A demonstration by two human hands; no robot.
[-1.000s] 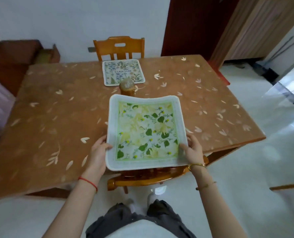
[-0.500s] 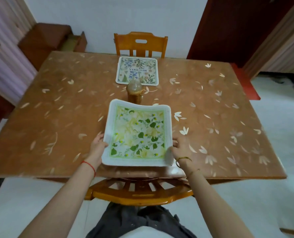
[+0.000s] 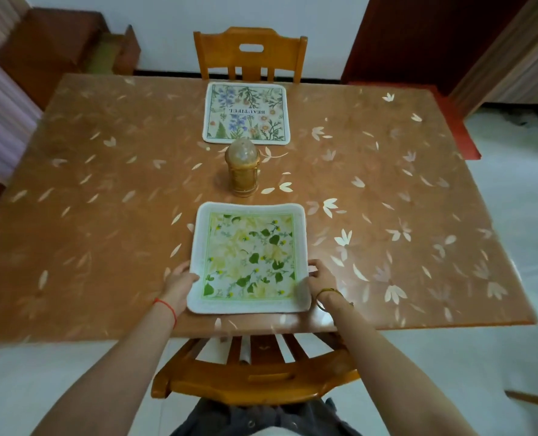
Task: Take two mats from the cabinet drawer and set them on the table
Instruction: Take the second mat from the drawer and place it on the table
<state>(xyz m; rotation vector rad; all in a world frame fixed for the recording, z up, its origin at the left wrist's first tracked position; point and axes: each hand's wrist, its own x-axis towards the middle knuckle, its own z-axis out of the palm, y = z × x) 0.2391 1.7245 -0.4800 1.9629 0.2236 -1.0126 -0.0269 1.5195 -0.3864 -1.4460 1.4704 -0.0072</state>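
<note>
A green-and-yellow leaf-print mat point(image 3: 249, 258) with a white border lies on the brown table point(image 3: 104, 215) close to its near edge. My left hand point(image 3: 179, 283) grips the mat's left side and my right hand point(image 3: 319, 278) grips its right side, both near the front corners. A second mat point(image 3: 246, 113) with blue and white flowers lies flat at the far side of the table, apart from both hands.
A small amber jar point(image 3: 242, 171) with a domed lid stands between the two mats. One wooden chair point(image 3: 250, 55) is at the far side, another point(image 3: 252, 372) is tucked under the near edge in front of me. A dark cabinet point(image 3: 57, 45) stands at the back left.
The leaf-print mat has come down from above the table's near edge and forward onto the tabletop, held at both sides throughout. My view has moved closer and squarer to the table.
</note>
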